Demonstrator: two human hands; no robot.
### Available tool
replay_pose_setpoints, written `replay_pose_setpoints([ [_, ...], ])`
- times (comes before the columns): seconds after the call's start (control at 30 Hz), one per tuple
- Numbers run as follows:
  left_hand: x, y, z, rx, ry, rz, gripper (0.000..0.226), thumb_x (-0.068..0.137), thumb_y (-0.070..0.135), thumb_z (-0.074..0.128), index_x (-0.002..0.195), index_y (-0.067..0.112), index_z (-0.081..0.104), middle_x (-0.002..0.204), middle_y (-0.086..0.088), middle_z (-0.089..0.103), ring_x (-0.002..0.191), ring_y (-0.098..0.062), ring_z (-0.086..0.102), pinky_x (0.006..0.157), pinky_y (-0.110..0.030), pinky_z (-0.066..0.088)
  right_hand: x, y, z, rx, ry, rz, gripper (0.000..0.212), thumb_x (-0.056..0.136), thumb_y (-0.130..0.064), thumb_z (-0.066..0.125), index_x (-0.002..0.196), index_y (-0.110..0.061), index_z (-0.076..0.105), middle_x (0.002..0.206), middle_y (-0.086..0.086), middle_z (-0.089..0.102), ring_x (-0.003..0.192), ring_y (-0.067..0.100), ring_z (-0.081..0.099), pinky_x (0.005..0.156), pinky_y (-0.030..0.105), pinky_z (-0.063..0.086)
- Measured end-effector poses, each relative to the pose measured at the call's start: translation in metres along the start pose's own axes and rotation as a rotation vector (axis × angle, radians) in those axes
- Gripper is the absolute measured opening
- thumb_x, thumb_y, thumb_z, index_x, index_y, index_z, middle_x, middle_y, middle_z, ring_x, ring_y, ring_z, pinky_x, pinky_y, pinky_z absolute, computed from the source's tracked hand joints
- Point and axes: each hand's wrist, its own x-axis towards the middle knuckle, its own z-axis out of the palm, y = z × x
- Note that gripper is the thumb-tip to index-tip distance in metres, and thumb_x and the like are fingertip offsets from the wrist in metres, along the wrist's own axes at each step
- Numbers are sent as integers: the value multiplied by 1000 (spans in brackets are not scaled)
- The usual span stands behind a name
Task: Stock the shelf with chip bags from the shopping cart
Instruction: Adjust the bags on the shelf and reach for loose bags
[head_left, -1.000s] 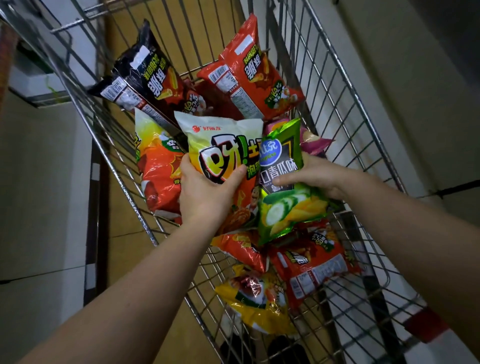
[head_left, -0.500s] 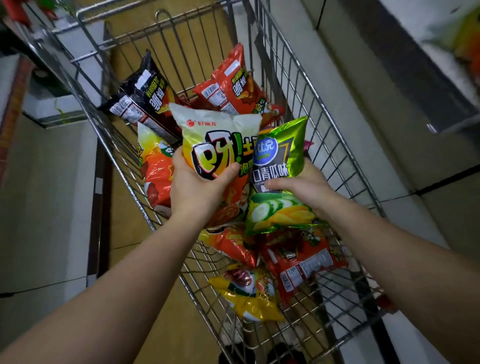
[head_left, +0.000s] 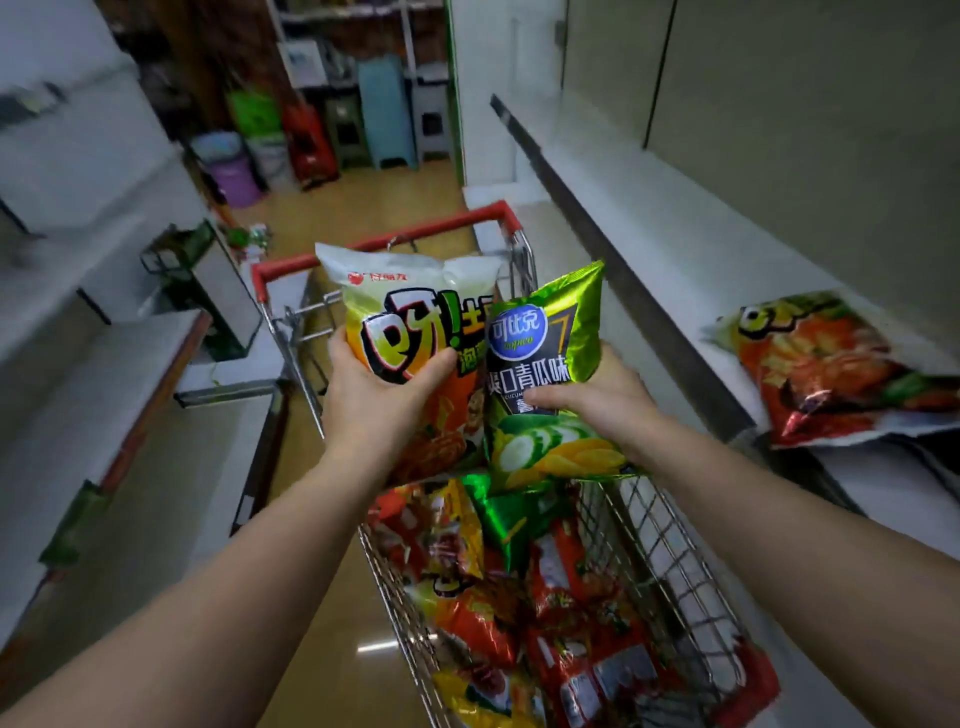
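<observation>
The green chip bag (head_left: 543, 374) is showing a blue round badge with white characters 可比克 and small latin letters under it that are too small to read. Lower, on a dark panel, it is showing 青瓜味. The white and orange chip bag (head_left: 410, 332) is carrying the big character 呀 with "!".

Two bare forearms enter from the bottom edge, one at each lower corner. No sleeve shows on either arm up to the frame edge. Left hand (head_left: 382, 395) and right hand (head_left: 597, 402) are both bare: no gloves, rings, watch or wristband visible. Nails are too blurred to judge.
</observation>
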Motion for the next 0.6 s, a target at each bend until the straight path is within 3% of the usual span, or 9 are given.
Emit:
replay_pose_setpoints([
  [0.1,4,38,-20,-22,63,87,95,69,45,80,144,18,28,135,-3,52,123,-23,50,106,-42,39,0,-44,-13,-9,9,-92,70,52,-32,87,115,-25,57,103,-6,68,95,15,62,84,30,47],
  [0.23,8,81,-45,-39,125,181,94,70,47,79,144,17,29,136,-3,52,125,-24,49,106,-43,39,-1,-96,-25,-20,19,-202,85,36,-48,83,114,-28,56,103,-8,69,95,15,65,88,36,51],
  [0.4,18,122,-75,-96,194,255,90,70,46,78,142,16,32,131,-3,53,121,-23,51,98,-33,39,-4,-147,-44,0,61,-321,55,59,-25,86,106,-24,59,97,-7,70,87,13,64,80,30,50],
  [0.47,25,136,-88,-128,199,278,91,69,49,78,141,19,32,131,-2,54,121,-24,51,102,-38,40,-6,-166,-50,19,93,-362,55,61,-25,86,107,-24,57,95,-9,68,85,10,62,75,26,48],
  [0.6,40,161,-108,-165,177,352,96,62,57,80,139,23,33,128,0,55,119,-24,53,103,-50,42,-13,-200,-60,15,184,-403,70,52,-37,88,113,-22,57,101,-5,68,94,18,63,88,35,50],
])
